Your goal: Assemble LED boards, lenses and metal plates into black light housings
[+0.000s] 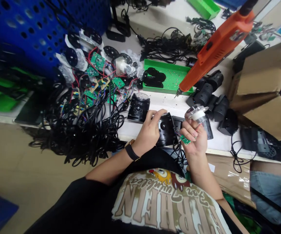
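Observation:
My left hand [148, 135], with a dark watch on its wrist, grips a black plastic housing [166, 130] at the bench's front edge; its hollow inner side faces up. In my right hand [194, 136] is a motor assembly [197, 112] with a clear disc and a white collar, the fingers curled round it. A small green circuit board [185, 139] hangs by thin wires below those fingers. Left of my left hand, another black housing [139, 107] stands on the bench with a clear disc part in it.
An orange electric screwdriver [215, 48] hangs over a green tray [174, 76] holding black pieces and screws. Tangled black cables [86, 130] and wired circuit boards [97, 63] pile up at the left. Black housings [205, 92] and an open cardboard box [257, 78] are at the right.

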{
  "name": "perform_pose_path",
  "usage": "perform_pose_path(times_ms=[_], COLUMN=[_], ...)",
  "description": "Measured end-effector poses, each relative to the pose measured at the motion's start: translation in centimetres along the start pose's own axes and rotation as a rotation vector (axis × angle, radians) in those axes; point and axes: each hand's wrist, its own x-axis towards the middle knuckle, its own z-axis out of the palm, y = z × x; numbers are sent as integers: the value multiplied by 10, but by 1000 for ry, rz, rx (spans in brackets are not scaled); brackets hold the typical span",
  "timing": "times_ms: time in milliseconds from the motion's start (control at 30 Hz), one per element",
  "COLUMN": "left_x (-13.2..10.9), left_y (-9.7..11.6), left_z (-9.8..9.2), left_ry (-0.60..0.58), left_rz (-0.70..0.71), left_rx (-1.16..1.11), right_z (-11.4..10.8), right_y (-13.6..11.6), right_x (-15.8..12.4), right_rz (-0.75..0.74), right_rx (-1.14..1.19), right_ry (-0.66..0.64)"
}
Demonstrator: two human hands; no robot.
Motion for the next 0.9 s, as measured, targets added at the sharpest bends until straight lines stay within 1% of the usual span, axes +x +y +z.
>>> perform_pose_path(times_ms=[67, 200, 300, 400, 533, 633, 733, 767, 833, 900], left_x=[-2, -7, -8, -6, -4, -2, 3, 6, 11, 15], left_y=[4, 12, 14, 13, 14, 16, 13, 11, 5, -1], left_z=[-1, -4, -7, -7, -5, -2, 1, 1, 1, -1], left_ry=[10, 12, -6, -15, -7, -9, -32, -52, -106, -138], left_rz=[30, 75, 68, 38, 31, 36, 15, 1, -29, -56], left_rx=[9, 122, 193, 185, 225, 255, 253, 250, 246, 245], right_z=[3, 15, 25, 29, 32, 34, 30, 28, 24, 21], right_y=[0, 3, 8, 11, 15, 22, 34, 39, 46, 47], right_x=[-5, -16, -26, -33, -36, -38, -43, -44, -47, -46], right_rz=[-46, -128, -216, -317, -359, -392, -413, -390, -294, -209], right_rx=[-9, -88, -196, -248, -280, -307, -326, -345, -421, -492], right_ry=[-1, 70, 80, 102, 134, 100, 52, 19, -97, -197])
